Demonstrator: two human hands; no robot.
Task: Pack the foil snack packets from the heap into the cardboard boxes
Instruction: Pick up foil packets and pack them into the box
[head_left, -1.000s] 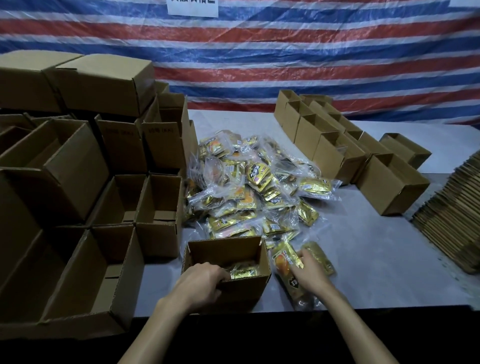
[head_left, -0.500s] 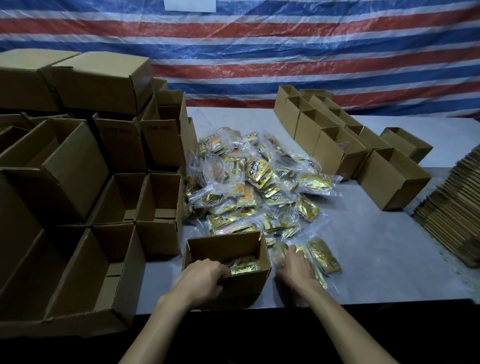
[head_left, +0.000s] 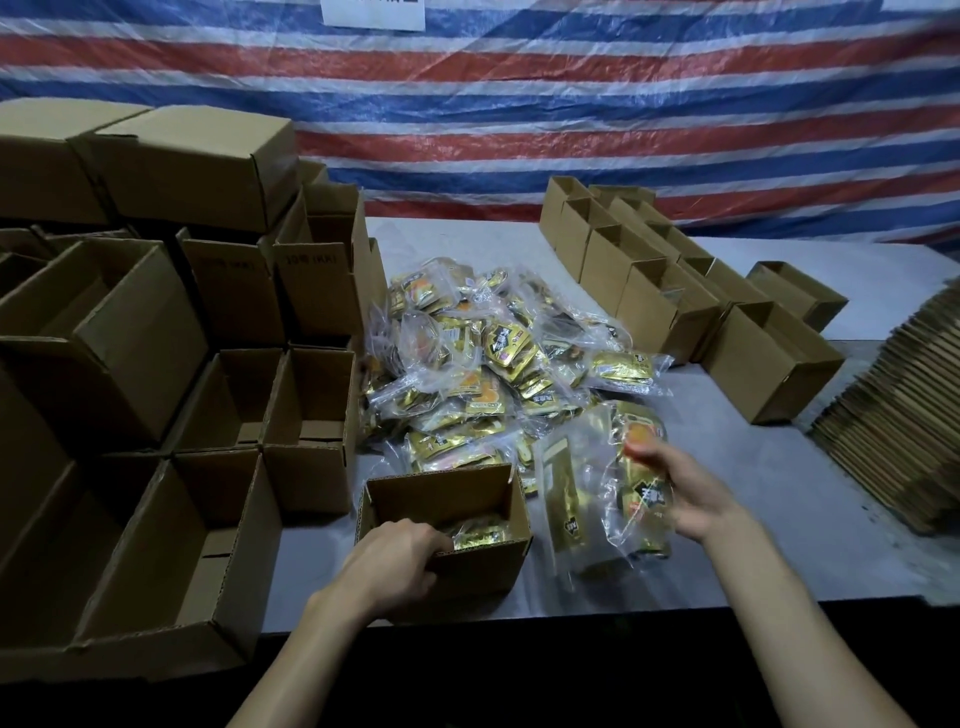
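Gripped by the left hand (head_left: 395, 561) at lower centre is an open cardboard box (head_left: 483, 569); foil snack packets (head_left: 641, 499) are clutched by the right hand (head_left: 685, 493) beside it.

A makeshift packing workshop; a striped tarpaulin (head_left: 519, 104) is the wall; many open cardboard boxes (head_left: 769, 358) and flattened cartons (head_left: 898, 415) crowd the table (head_left: 779, 493).

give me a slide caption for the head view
Left hand grips the open box while right hand holds foil packets beside the heap.
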